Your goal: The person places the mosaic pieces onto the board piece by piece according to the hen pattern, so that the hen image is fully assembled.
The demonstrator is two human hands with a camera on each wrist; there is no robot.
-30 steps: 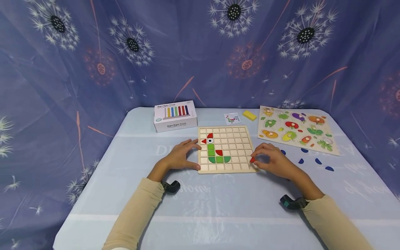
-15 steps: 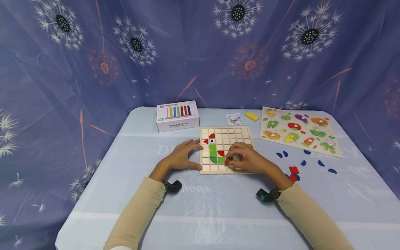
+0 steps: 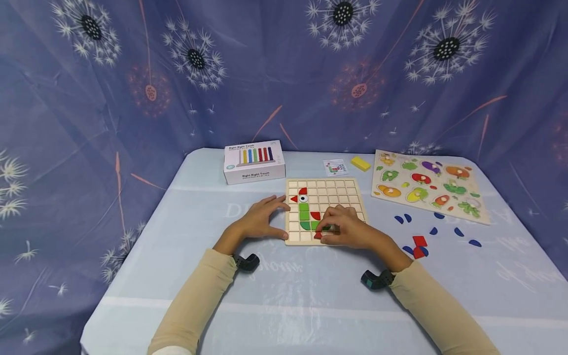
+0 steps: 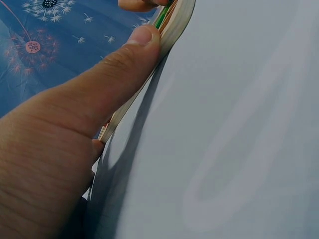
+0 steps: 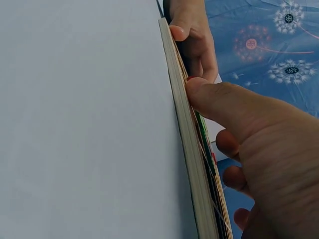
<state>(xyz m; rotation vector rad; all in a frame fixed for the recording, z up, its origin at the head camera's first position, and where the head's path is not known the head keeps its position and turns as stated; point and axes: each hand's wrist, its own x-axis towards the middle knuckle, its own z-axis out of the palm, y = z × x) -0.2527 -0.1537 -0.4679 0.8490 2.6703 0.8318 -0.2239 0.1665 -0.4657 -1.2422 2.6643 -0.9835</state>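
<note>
A square wooden grid board (image 3: pixel 343 191) lies on the table, with red, green and white tiles forming a bird-like figure at its left. My left hand (image 3: pixel 257 222) rests against the board's left edge, thumb near the front corner, fingers farther back; the left wrist view shows the thumb (image 4: pixel 119 67) touching the rim. Over the front part of the board, my right hand (image 3: pixel 348 227) pinches a small red tile (image 3: pixel 317 235), apparently triangular, in the row below the green tiles (image 3: pixel 303 215). That hand covers part of the grid and the figure's right end.
Several blue half-round tiles (image 3: pixel 459 232) and red tiles (image 3: pixel 419 241) lie right of the board. Behind are a white box (image 3: pixel 254 161), a picture card (image 3: pixel 336 167), a yellow block (image 3: pixel 360 163) and a vegetable puzzle board (image 3: pixel 428 185). A patterned curtain (image 3: pixel 266 74) hangs beyond the table.
My right hand has moved left from the board's right edge with the red tile, then slightly toward the front row. The left hand has stayed at the left edge.
</note>
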